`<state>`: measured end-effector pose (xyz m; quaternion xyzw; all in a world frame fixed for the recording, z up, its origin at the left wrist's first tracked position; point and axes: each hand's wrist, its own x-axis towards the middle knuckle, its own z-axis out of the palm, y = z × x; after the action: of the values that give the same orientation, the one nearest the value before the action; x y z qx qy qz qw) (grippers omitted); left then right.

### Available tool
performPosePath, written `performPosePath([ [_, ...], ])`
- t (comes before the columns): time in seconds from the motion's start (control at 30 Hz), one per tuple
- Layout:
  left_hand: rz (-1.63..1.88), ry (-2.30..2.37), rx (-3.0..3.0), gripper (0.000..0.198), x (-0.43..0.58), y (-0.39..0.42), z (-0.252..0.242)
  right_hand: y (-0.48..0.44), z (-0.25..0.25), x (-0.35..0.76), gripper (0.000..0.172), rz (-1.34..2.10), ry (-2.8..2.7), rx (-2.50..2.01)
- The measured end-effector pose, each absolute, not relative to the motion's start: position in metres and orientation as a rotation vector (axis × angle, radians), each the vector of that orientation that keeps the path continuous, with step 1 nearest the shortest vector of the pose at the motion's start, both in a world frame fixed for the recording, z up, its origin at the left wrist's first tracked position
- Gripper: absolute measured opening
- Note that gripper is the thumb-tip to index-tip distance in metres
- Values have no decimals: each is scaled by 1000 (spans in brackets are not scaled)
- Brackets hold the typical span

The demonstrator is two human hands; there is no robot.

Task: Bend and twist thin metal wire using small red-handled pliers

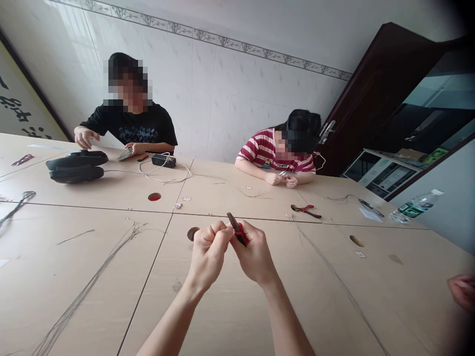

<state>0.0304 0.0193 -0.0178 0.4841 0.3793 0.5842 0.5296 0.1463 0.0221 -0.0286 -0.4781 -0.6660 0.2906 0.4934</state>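
Observation:
Both my hands are raised above the table and meet at the middle of the head view. My right hand (255, 251) is closed around red-handled pliers (236, 227), whose dark jaws point up and left. Closed in a pinch right beside the jaws, my left hand (209, 253) hides whatever is between its fingers. On the left of the table lies a long bundle of thin wires (96, 277). More thin wires (330, 267) run along the table to the right of my hands.
Across the table sit a person in a black shirt (129, 128) and a person in a striped shirt (260, 153). A black case (76, 173), a power strip (163, 160), other pliers (307, 210) and a water bottle (415, 207) are on the table. Another hand (462, 291) shows at the right edge.

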Motion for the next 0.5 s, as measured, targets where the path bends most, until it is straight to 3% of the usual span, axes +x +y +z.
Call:
performPosePath([
  [0.5,1406,959,1146,40,34,23,-25,27,-32,149,12,728,-1583,-1184],
])
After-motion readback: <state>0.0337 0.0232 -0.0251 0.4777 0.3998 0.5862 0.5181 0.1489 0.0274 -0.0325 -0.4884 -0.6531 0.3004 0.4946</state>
